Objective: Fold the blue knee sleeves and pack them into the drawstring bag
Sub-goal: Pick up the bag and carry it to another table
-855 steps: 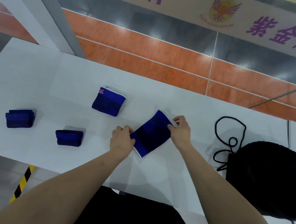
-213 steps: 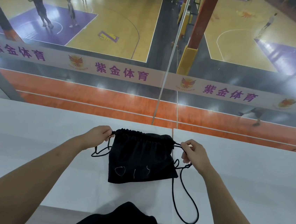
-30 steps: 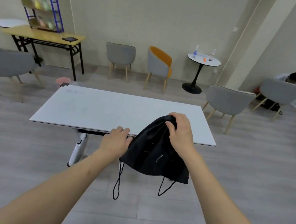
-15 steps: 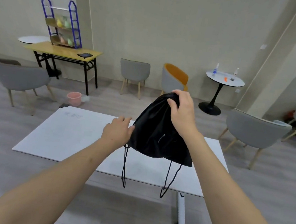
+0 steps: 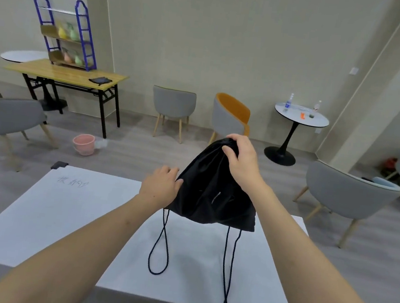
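Observation:
The black drawstring bag (image 5: 214, 197) hangs in the air above a white table (image 5: 63, 216), cinched at the top, bulging. My right hand (image 5: 241, 162) is closed on its gathered neck and holds it up. My left hand (image 5: 162, 187) rests against the bag's left side, thumb pressed on the fabric. Two black cord loops (image 5: 160, 250) dangle from the bag's underside down to the table top. No blue knee sleeves are visible; whatever is in the bag is hidden.
Grey chairs stand at the right (image 5: 345, 193) and left (image 5: 7, 116), two more chairs by the far wall. A wooden table (image 5: 66, 76) carries a blue rack. A round side table (image 5: 301, 116) holds bottles. A pink bucket (image 5: 83, 144) is on the floor.
The view has come closer to the white table, and the bag now hangs over its top with the cords touching it. Both hands keep their places on the bag.

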{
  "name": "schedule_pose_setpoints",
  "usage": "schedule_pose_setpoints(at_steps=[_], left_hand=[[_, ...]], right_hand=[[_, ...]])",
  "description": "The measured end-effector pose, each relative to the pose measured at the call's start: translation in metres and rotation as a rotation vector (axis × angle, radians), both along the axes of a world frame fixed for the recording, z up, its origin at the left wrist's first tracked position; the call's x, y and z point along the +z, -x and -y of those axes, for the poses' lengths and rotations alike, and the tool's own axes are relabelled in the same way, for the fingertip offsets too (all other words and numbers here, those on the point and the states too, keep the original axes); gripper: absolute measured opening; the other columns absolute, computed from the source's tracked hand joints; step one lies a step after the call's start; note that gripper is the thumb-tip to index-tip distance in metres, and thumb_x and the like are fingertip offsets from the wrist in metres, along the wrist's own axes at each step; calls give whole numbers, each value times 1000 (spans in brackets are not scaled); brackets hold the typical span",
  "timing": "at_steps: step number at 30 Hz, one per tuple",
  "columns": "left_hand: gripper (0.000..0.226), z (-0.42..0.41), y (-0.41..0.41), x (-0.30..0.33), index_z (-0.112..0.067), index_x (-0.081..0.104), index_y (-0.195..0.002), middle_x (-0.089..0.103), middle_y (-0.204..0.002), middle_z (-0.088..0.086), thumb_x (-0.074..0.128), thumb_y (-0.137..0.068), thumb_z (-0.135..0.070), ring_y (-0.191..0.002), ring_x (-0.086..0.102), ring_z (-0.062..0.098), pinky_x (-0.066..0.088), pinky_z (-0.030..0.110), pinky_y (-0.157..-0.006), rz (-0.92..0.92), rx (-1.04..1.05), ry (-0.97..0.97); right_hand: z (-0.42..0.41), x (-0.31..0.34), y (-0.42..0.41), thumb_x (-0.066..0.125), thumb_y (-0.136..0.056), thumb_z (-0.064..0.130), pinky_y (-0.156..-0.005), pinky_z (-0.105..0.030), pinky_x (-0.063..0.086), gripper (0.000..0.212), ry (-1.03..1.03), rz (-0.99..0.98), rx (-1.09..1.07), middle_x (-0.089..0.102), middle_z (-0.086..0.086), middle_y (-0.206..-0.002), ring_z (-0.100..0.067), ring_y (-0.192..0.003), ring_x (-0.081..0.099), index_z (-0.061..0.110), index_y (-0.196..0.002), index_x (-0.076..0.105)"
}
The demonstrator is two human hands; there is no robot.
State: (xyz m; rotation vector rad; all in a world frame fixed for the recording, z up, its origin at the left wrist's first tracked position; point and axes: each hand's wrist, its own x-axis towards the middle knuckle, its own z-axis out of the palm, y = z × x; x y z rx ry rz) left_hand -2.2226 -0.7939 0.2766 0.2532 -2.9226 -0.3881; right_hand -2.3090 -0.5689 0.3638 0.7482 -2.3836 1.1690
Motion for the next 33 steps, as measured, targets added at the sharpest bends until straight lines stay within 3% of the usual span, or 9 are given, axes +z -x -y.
schedule_pose_setpoints(at_steps=[8, 14, 22, 28, 33], left_hand=[[42, 24, 49, -48, -22, 45, -137, 53, -130, 2, 32, -103, -44, -117, 53, 27, 49, 41, -84, 153, -59, 59], [43, 35, 61, -81, -22, 39, -140, 51, -131, 2, 29, -104, -44, -118, 50, 25, 43, 38, -81, 244, -66, 122], [46, 30, 66, -97, -23, 38, -144, 50, -135, 2, 28, -104, -44, -116, 50, 25, 45, 37, -79, 256, -111, 159], [49, 20, 61, -88, -23, 32, -149, 47, -140, 4, 26, -105, -44, -122, 48, 26, 46, 38, -83, 250, -151, 175], [45, 10, 42, -74, -22, 38, -143, 50, -135, 5, 27, -104, -44, -119, 49, 26, 44, 38, -79, 219, -149, 177]], right_hand=[[15, -123, 41, 59, -104, 26, -101, -38, 45, 22, -225, 269, 33, 57, 6, -116, -19, -113, 53, 20, -125, 59], [16, -199, 32, 59, -102, 29, -100, -31, 43, 29, -381, 493, -37, 59, 9, -128, -16, -121, 53, 26, -130, 59], [18, -213, 31, 59, -101, 34, -109, -37, 43, 37, -445, 587, -37, 54, 10, -140, -17, -130, 49, 30, -138, 53], [15, -200, 22, 57, -103, 39, -117, -34, 36, 54, -507, 522, -48, 46, 3, -154, -19, -142, 41, 20, -151, 44], [2, -179, 3, 55, -104, 34, -115, -36, 38, 51, -501, 461, -73, 45, 1, -153, -22, -142, 40, 18, -151, 43]])
